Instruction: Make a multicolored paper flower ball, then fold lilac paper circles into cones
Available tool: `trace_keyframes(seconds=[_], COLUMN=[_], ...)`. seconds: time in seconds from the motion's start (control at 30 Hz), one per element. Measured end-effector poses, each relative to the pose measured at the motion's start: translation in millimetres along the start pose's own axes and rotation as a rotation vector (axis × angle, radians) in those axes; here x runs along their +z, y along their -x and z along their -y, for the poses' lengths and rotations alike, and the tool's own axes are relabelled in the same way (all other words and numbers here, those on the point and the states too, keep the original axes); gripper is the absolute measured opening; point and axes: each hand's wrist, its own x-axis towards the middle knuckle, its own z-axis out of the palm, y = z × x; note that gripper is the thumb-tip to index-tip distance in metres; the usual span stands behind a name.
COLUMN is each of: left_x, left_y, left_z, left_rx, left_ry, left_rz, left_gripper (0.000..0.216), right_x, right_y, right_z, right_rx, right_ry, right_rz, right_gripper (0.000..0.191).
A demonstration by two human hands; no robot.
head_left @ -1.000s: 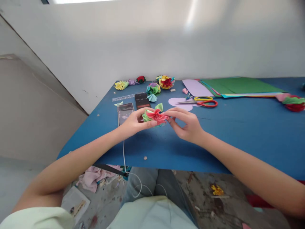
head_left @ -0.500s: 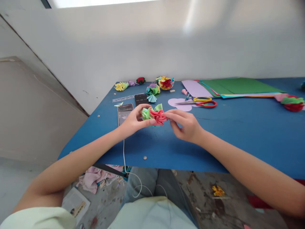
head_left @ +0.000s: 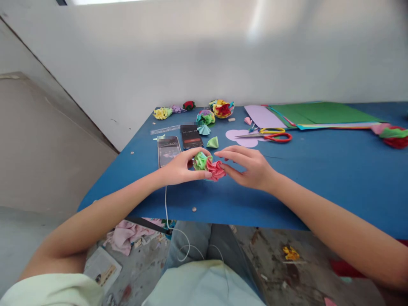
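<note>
A ruffled paper flower in pink and light green is in my left hand, with the thumb along its near side and the fingers behind it. My right hand is at the flower's right edge. Its thumb touches or nearly touches the pink folds, while the index finger stretches out above them, apart from the thumb. Just beyond the flower, a folded light green paper piece lies on the blue table. Farther back rests a folded pale blue paper piece.
Two phones, a near one and a dark one, lie left of centre. Scissors rest on a lilac paper cutout. Several finished paper flowers stand at the back, beside stacked coloured sheets. A white cable hangs over the front edge.
The flower has come slightly down toward me, so the light green piece behind it shows whole. My right fingers have gone from a pinch on the pink paper to spread apart.
</note>
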Motion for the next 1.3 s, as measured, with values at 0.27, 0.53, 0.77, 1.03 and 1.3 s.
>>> trace_keyframes(seconds=[0.27,0.53,0.77,1.03,1.3], left_x=[-2,-2,2,1,-1], left_y=[2,2,-1,-3,-5], left_z=[-4,-4,-1,0,4], left_rx=[0.039,0.020,-0.017,-0.009,0.101], left_ry=[-0.127,-0.067,0.249,0.330,0.422], left_rz=[0.114,0.186,0.156,-0.049,-0.093], left_gripper=[0.041,0.045,0.045,0.051,0.052], right_x=[2,5,6,4,1], right_y=[-3,-4,-5,-6,-6], right_z=[13,15,17,14,13], right_rx=[0.087,0.170,0.295,0.209,0.173], right_ry=[-0.259,-0.311,-0.327,-0.222,-0.202], right_rz=[0.103,0.112,0.000,-0.069,-0.062], right_gripper=[0.027,0.016,0.011,0.015,0.015])
